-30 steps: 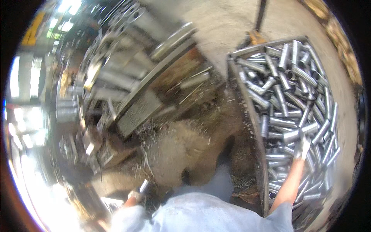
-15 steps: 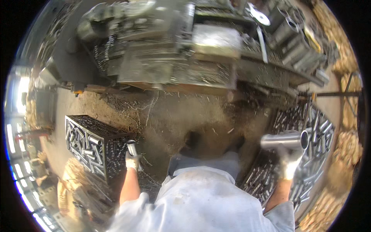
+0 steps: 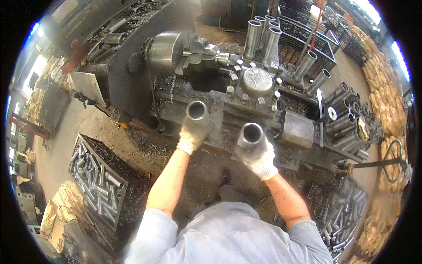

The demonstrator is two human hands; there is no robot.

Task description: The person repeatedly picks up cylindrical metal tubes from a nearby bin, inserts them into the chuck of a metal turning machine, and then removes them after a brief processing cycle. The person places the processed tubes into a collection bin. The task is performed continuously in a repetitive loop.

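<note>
Partly hidden, 2 metal tubes [image 3: 251,141]

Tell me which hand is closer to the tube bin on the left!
Left. The left hand is to the right of the bin, not touching it; the right hand is farther right.

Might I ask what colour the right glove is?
The right glove is mostly white, best seen in the head view.
</note>
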